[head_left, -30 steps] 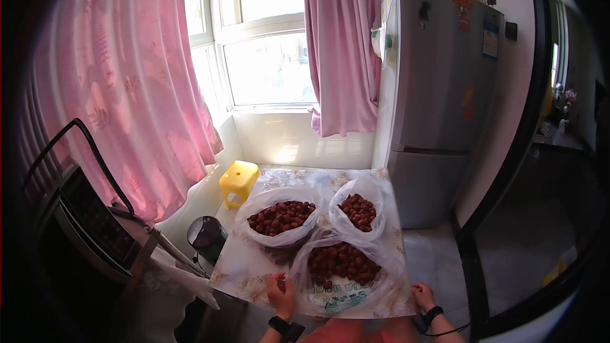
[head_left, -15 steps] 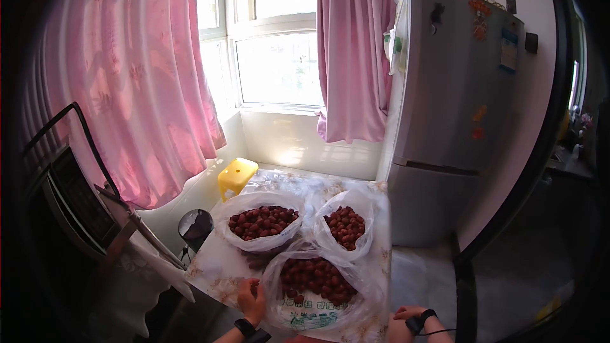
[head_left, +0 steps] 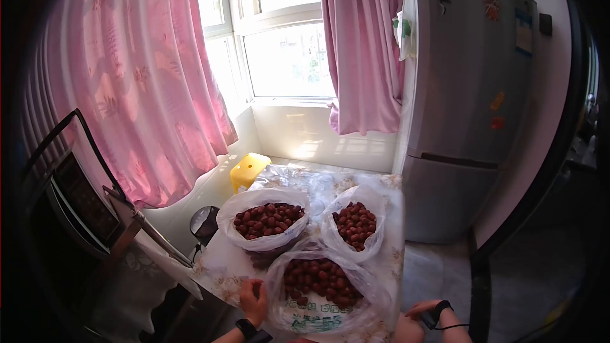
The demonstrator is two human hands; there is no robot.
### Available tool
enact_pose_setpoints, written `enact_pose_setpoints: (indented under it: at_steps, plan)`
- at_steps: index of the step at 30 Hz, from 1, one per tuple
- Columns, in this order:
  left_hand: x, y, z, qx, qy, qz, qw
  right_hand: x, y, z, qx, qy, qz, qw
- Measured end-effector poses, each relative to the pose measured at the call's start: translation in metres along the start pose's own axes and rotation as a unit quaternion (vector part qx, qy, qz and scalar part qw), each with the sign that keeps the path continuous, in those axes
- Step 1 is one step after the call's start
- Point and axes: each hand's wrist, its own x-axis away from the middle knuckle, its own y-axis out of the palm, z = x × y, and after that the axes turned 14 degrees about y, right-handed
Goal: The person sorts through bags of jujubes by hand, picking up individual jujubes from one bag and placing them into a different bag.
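My left hand (head_left: 254, 302) is by the left edge of the nearest plastic bag (head_left: 314, 324), its fingers curled in. Whether anything is in them is too small to tell. That bag is see-through with green print, and dark red dates (head_left: 321, 279) lie inside it. At the table's right edge, my right hand (head_left: 424, 310) lies low over a bare knee, fingers stretched and holding nothing visible. Behind the near bag stand two more open bags of red dates, a left bag (head_left: 230, 232) and a right bag (head_left: 378, 235). Each wrist wears a black band.
A flowered plastic cover lies over the table (head_left: 216, 267). Beyond its far left corner is a yellow stool (head_left: 250, 168), with a dark bin (head_left: 204, 222) at the left side. A grey fridge (head_left: 470, 101) stands to the right. An oven-like appliance (head_left: 86, 190) is at left.
The view has shifted slightly, so the table and bags appear farther right. My left hand stays beside the near bag. My right hand stays by the knee, its fingers reaching slightly lower.
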Motion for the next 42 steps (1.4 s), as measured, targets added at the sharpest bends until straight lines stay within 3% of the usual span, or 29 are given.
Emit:
enact_pose_setpoints:
  at_steps: [1,3,5,6,11,14,29,30,32,40,41,42]
  plan:
    - [-0.001,0.0,0.0,0.001,-0.007,-0.004,1.0,-0.014,-0.009,0.009,-0.009,0.016,-0.056,0.998]
    - [0.0,0.002,-0.002,-0.001,-0.005,0.0,1.0,-0.028,-0.007,0.019,-0.046,-0.005,-0.07,0.996]
    - [0.004,0.005,-0.004,-0.003,-0.008,0.007,1.0,0.007,0.013,-0.001,-0.079,0.014,0.072,0.994]
    - [0.004,0.006,-0.004,0.005,-0.003,0.015,1.0,0.006,0.012,0.0,-0.075,0.015,0.072,0.994]
    - [0.003,0.003,-0.009,0.001,0.004,0.012,1.0,-0.017,0.009,0.009,-0.092,-0.033,0.018,0.995]
    - [0.001,0.0,0.0,0.006,-0.011,0.005,1.0,-0.021,-0.006,0.024,-0.1,-0.016,-0.03,0.994]
    - [0.001,0.002,0.0,0.0,-0.011,0.007,1.0,0.024,-0.021,-0.004,-0.172,-0.025,-0.193,0.966]
    - [0.0,0.002,0.0,-0.005,-0.004,0.006,1.0,0.009,-0.017,0.0,-0.171,-0.025,-0.191,0.966]
    - [0.001,0.002,-0.001,-0.013,0.001,0.005,1.0,-0.054,-0.006,0.029,-0.273,0.03,-0.053,0.96]
    - [0.003,0.005,-0.009,-0.017,0.002,0.006,1.0,-0.071,-0.01,0.038,-0.111,-0.09,-0.004,0.99]
    - [0.003,0.006,-0.008,-0.014,0.002,0.009,1.0,-0.071,-0.015,0.04,-0.11,-0.09,0.0,0.99]
    - [0.003,0.005,-0.006,-0.009,-0.001,0.008,1.0,-0.072,-0.018,0.043,-0.146,-0.024,-0.027,0.989]
